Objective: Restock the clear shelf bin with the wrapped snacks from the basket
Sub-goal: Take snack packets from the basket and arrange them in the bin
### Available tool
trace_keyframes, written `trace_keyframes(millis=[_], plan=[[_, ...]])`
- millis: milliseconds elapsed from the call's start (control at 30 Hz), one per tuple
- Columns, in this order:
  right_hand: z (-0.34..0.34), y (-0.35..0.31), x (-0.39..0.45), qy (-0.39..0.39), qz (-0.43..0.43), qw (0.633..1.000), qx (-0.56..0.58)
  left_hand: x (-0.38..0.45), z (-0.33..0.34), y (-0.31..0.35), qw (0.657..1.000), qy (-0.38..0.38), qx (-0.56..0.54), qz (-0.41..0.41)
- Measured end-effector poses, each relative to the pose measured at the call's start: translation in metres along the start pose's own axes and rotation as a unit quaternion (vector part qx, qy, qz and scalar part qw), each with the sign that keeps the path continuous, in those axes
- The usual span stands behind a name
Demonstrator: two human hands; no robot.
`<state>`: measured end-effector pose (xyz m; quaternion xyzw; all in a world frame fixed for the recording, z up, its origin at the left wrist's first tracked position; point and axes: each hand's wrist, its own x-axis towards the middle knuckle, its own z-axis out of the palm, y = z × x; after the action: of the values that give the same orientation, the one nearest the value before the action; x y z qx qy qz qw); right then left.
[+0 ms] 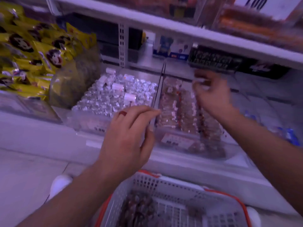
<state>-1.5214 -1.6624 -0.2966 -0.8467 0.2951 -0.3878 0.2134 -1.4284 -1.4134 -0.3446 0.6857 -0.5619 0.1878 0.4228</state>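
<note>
Over the clear plastic shelf bin [165,138], my right hand [213,94] pinches a wrapped brownish snack [199,80], mid-placement. Left hand [129,133] hovers loose, empty. Next: set it into the rows, then reach the white-and-orange mesh basket [164,182].

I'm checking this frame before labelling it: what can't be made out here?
- Right hand: motion blur hides whether it pinches a snack over the clear bin.
- Bin label: too blurred to read.
- Basket: cut off by the bottom edge; its contents are a blur.
- Price sign: cut off by the top edge.
</note>
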Motion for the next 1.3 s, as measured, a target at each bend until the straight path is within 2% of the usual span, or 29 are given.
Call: trace_keyframes(millis=[67,100,133,200,233,300,333,367,400,467,633,700,767,833,900,967,1100,1133,1200,1300], plan=[[-0.024,-0.017,-0.06,0.088,-0.028,0.991,0.101,-0.028,0.003,0.002,0.997,-0.05,-0.003,0.063],[-0.026,-0.021,-0.099,0.08,-0.048,0.989,0.116,-0.049,0.007,0.002,0.991,-0.116,-0.013,0.071],[-0.02,-0.02,-0.145,0.032,-0.06,0.99,0.121,-0.075,0.012,0.001,0.976,-0.206,-0.025,0.061],[0.008,-0.005,-0.24,-0.169,-0.037,0.978,0.115,-0.132,0.016,-0.008,0.913,-0.407,-0.016,0.01],[0.027,0.007,-0.284,-0.29,0.002,0.953,0.089,-0.161,0.016,-0.016,0.871,-0.492,0.012,-0.004],[0.066,0.047,-0.351,-0.505,0.107,0.855,0.045,-0.204,0.012,-0.032,0.812,-0.578,0.078,0.02],[0.086,0.069,-0.375,-0.568,0.16,0.806,0.036,-0.217,0.01,-0.039,0.796,-0.594,0.107,0.037],[0.103,0.085,-0.39,-0.592,0.215,0.777,0.022,-0.223,0.009,-0.045,0.785,-0.604,0.13,0.05],[0.119,0.095,-0.4,-0.581,0.271,0.767,0.002,-0.227,0.01,-0.05,0.775,-0.613,0.144,0.06],[0.155,0.102,-0.416,-0.521,0.339,0.782,-0.04,-0.226,0.018,-0.057,0.776,-0.607,0.155,0.065],[0.239,0.06,-0.444,-0.423,0.43,0.79,-0.109,-0.203,0.026,-0.062,0.796,-0.593,0.123,0.008],[0.258,0.044,-0.444,-0.4,0.453,0.78,-0.164,-0.197,0.024,-0.065,0.8,-0.588,0.113,-0.021],[0.262,0.039,-0.447,-0.375,0.447,0.79,-0.189,-0.195,0.022,-0.066,0.803,-0.586,0.106,-0.034],[0.257,0.043,-0.453,-0.356,0.432,0.81,-0.174,-0.196,0.021,-0.065,0.805,-0.584,0.098,-0.037],[0.25,0.05,-0.457,-0.341,0.444,0.815,-0.147,-0.197,0.02,-0.064,0.805,-0.584,0.098,-0.036],[0.247,0.059,-0.455,-0.332,0.481,0.8,-0.138,-0.198,0.019,-0.063,0.804,-0.586,0.097,-0.034],[0.241,0.072,-0.449,-0.36,0.559,0.727,-0.173,-0.201,0.018,-0.06,0.804,-0.587,0.091,-0.029],[0.242,0.072,-0.446,-0.365,0.579,0.713,-0.151,-0.2,0.018,-0.059,0.804,-0.586,0.095,-0.028],[0.253,0.066,-0.438,-0.367,0.606,0.7,-0.084,-0.201,0.019,-0.056,0.799,-0.59,0.109,-0.022],[0.274,0.05,-0.426,-0.408,0.555,0.712,-0.134,-0.203,0.022,-0.052,0.787,-0.602,0.134,-0.018]])
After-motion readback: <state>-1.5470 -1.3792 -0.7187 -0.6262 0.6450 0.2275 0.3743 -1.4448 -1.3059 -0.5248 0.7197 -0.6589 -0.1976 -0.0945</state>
